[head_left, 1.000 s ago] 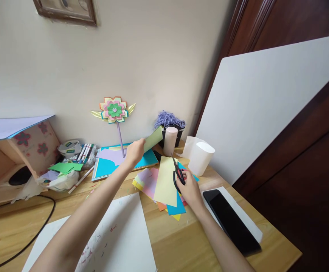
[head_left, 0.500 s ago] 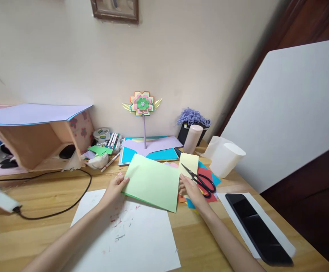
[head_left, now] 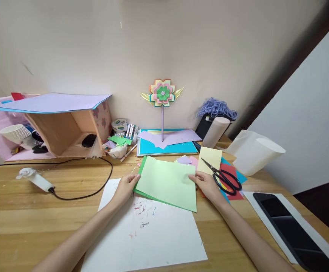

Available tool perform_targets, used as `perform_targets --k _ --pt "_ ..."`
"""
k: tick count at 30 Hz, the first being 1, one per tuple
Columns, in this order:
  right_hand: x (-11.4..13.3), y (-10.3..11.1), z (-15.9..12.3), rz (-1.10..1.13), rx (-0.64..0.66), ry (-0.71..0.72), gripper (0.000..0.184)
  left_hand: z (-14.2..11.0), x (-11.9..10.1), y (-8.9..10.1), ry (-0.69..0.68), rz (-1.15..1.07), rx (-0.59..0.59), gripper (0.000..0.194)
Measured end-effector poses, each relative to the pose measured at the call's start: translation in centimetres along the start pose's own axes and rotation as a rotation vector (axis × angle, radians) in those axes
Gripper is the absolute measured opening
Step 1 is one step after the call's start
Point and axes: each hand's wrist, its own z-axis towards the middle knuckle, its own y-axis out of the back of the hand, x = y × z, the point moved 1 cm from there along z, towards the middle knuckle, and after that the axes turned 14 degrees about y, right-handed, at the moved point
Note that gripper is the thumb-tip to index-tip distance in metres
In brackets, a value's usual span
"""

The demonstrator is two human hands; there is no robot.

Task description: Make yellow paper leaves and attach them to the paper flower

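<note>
Two green paper sheets, a light green sheet [head_left: 167,183] over a darker green sheet [head_left: 142,169], are held above a white sheet [head_left: 144,241] on the desk. My left hand [head_left: 127,187] pinches their left edge, thumb on top. At the right edge, my right hand [head_left: 205,184] grips the light green sheet between thumb and fingers. Whether it also holds the darker sheet is hidden. Black-handled scissors [head_left: 224,177] lie just beyond my right hand, on coloured paper pieces and a pale yellow sheet [head_left: 210,158].
A paper flower [head_left: 162,93] stands on stacked paper at the back. To the left are an open box [head_left: 62,132], a glue gun [head_left: 36,179] with its cord, and a tub of scraps [head_left: 117,151]. A phone [head_left: 292,230] and a white paper roll [head_left: 258,156] lie at right.
The view has turned left, so everything shifts right. More of the darker green sheet shows at the left edge. My right hand has closed on the right edge.
</note>
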Motion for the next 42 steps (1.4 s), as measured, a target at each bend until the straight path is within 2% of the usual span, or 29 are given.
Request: perform_targets --k 2,7,11,15,17,19,21,24,27,29,31,33,34,36,37,39,42 --pt "0.0 0.4 -0.2 -0.034 0.001 0.015 0.037 0.1 0.2 0.2 -0.036 0.01 -0.049 0.04" --pt "0.4 2.2 -0.8 -0.249 -0.099 0.116 0.035 0.5 0.9 0.8 -0.065 0.001 -0.22 0.04" --pt "1.1 2.8 -0.9 -0.119 -0.041 0.101 0.035 -0.1 0.9 0.6 -0.167 0.0 -0.337 0.038" --pt "1.2 3.2 -0.8 0.039 -0.039 0.043 0.037 -0.6 0.8 0.1 -0.271 0.188 -0.444 0.05" --pt "0.8 3.6 -0.7 0.107 -0.134 0.03 0.038 -0.4 1.0 0.1 -0.269 0.26 -0.447 0.058" --pt "0.1 4.1 -0.5 0.171 -0.289 0.026 0.039 -0.1 1.2 0.2 -0.242 0.306 -0.433 0.062" --pt "-0.7 4.6 -0.3 0.199 -0.425 0.03 0.04 0.1 1.3 0.3 -0.21 0.334 -0.386 0.056" --pt "-1.5 5.2 0.1 0.169 -0.521 0.039 0.04 -0.1 1.0 0.3 -0.244 0.411 -0.318 0.04" --pt "-1.4 5.4 0.0 -0.003 -0.638 0.097 0.047 -0.8 0.5 0.0 -0.419 0.621 -0.26 0.042" --pt "-0.7 5.4 -0.4 -0.231 -0.733 0.194 0.056 -1.3 0.2 -0.4 -0.523 0.772 -0.168 0.054" --pt "0.5 4.8 -1.1 -0.471 -0.781 0.31 0.061 -1.7 0.2 -0.7 -0.566 0.882 -0.11 0.058" --pt "1.6 3.9 -1.7 -0.569 -0.739 0.384 0.053 -2.0 0.2 -0.9 -0.58 0.967 -0.121 0.051" --pt "2.0 3.3 -2.0 -0.532 -0.654 0.382 0.047 -2.1 0.2 -1.0 -0.586 1.012 -0.137 0.046" --pt "2.4 1.9 -2.4 -0.36 -0.417 0.281 0.035 -2.5 0.2 -1.4 -0.615 1.104 -0.156 0.038" --pt "2.4 1.3 -2.6 -0.286 -0.279 0.193 0.031 -2.7 0.2 -1.6 -0.636 1.146 -0.162 0.037" --pt "2.1 0.2 -3.1 -0.225 -0.09 0.046 0.03 -3.4 0.0 -2.1 -0.674 1.213 -0.173 0.039" --pt "2.1 -0.7 -3.6 -0.145 0.008 -0.049 0.032 -4.4 -0.1 -3.0 -0.697 1.305 -0.195 0.039"
